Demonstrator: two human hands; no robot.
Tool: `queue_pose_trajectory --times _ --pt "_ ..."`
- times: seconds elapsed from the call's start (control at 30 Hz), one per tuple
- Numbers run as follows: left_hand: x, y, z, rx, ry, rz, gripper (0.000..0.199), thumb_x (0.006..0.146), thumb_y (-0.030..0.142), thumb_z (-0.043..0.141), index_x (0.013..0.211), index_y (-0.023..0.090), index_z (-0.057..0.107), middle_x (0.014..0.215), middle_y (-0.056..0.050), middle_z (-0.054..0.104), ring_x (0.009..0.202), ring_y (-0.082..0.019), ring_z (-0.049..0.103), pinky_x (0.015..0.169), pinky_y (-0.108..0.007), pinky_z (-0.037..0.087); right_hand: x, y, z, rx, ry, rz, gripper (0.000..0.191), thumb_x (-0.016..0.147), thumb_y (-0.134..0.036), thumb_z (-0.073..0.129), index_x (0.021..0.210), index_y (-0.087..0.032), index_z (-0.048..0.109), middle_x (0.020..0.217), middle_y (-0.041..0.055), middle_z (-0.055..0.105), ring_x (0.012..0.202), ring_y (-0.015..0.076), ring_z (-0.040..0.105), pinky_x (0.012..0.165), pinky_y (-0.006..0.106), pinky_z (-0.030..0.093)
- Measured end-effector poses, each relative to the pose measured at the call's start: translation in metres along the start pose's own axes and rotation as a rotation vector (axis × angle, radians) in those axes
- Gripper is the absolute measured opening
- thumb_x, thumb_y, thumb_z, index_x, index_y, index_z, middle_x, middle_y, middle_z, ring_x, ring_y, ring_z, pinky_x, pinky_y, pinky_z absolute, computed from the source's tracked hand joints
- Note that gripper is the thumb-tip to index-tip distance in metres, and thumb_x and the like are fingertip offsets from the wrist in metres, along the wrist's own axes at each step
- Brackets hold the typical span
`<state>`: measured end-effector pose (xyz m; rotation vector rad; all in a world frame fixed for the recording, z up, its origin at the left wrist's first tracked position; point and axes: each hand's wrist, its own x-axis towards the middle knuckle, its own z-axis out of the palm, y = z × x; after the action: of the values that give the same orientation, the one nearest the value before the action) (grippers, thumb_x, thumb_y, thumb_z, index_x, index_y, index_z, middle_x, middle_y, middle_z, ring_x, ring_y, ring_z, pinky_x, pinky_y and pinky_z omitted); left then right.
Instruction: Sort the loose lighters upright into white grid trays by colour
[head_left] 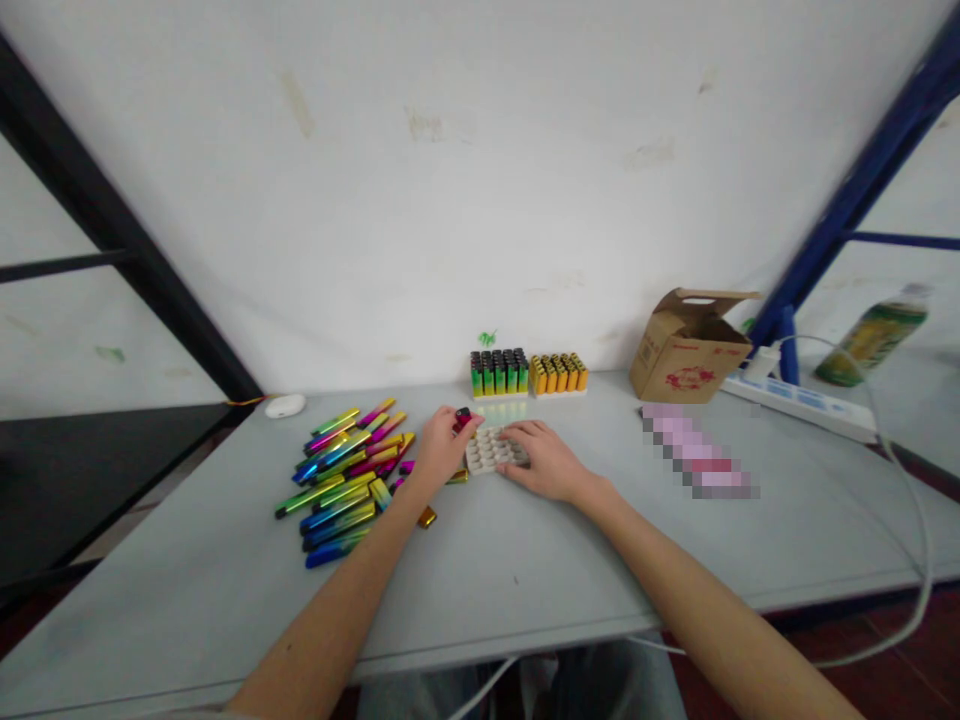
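In my left hand [441, 445] is a dark red lighter [463, 420] with a black top, pinched between thumb and fingers at the tray's left edge. My right hand [546, 458] grips the right side of a white tray [484, 452] with rows of round holes. Several shiny lighters [337, 495] in blended green, blue, gold and pink lie in a loose heap left of my left hand, partly hidden by that forearm.
By the wall stand a tray of black-and-green lighters [499, 374] and one of yellow-orange lighters [559, 374]. At right are an open cardboard box [686, 360], a power strip [806, 400], a white cable [919, 510], a tilted bottle [874, 335] and a blurred-out pink item [697, 455]. A white case [285, 406] sits back left.
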<state>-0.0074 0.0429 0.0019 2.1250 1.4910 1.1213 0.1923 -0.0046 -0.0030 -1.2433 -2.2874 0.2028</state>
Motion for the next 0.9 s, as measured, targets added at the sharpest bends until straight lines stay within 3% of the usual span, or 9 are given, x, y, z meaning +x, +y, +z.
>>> queue_pose_trajectory --times 0.47,0.67,0.8,0.9 --pt "0.005 -0.005 -0.002 0.159 -0.144 0.023 0.027 0.091 0.04 0.048 0.084 0.019 0.063 0.088 -0.009 0.07 0.089 -0.023 0.064 0.083 -0.033 0.048 -0.001 -0.003 -0.002 -0.028 -0.019 0.003 0.045 0.085 -0.036 0.062 0.123 -0.014 0.055 0.121 0.0132 0.061 0.114 0.0244 0.052 0.101 0.038 0.038" --pt "0.005 -0.012 0.0 0.203 -0.169 0.098 0.028 0.089 0.039 0.051 0.093 0.017 0.067 0.105 -0.012 0.068 0.107 -0.026 0.06 0.099 -0.04 0.042 0.0 0.001 -0.002 -0.038 -0.021 0.023 0.045 0.085 -0.039 0.062 0.123 -0.016 0.056 0.122 0.0125 0.061 0.115 0.0244 0.052 0.101 0.039 0.039" --pt "0.006 -0.012 -0.02 0.118 -0.126 0.022 0.047 0.089 0.047 0.045 0.115 0.012 0.064 0.121 -0.015 0.065 0.116 -0.026 0.057 0.105 -0.04 0.04 0.001 0.01 -0.005 -0.065 -0.003 0.095 0.044 0.086 -0.041 0.061 0.121 -0.014 0.058 0.123 0.0137 0.061 0.117 0.0255 0.051 0.101 0.04 0.039" --pt "0.004 -0.014 -0.045 0.048 -0.201 0.016 0.05 0.091 0.052 0.039 0.113 0.016 0.067 0.118 -0.011 0.069 0.112 -0.025 0.061 0.101 -0.036 0.044 0.001 0.016 -0.01 -0.063 0.008 0.114 0.043 0.086 -0.04 0.061 0.12 -0.013 0.058 0.122 0.0149 0.061 0.117 0.0258 0.051 0.101 0.04 0.039"
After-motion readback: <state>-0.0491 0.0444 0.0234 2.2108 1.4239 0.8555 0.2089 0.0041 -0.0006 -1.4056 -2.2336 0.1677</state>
